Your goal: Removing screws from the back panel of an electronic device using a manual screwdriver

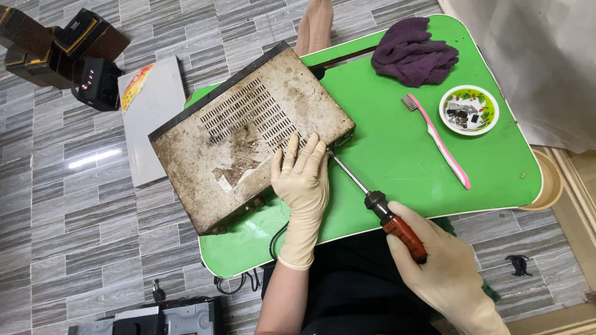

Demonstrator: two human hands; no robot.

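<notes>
A dirty, rusted metal device case (248,130) with vent slots lies on a small green table (397,149). My left hand (301,180), in a pale glove, lies flat on the case's near corner and steadies it. My gloved right hand (444,273) grips the red-brown handle of a screwdriver (379,205). Its shaft points up-left, and the tip meets the case's side edge beside my left fingers.
On the table lie a purple cloth (413,53), a pink toothbrush (437,139) and a small dish (469,110) with tiny parts. On the tiled floor stand black-and-gold boxes (62,53), a grey flat panel (149,118) and another device (149,316). A bare foot (315,25) shows behind the table.
</notes>
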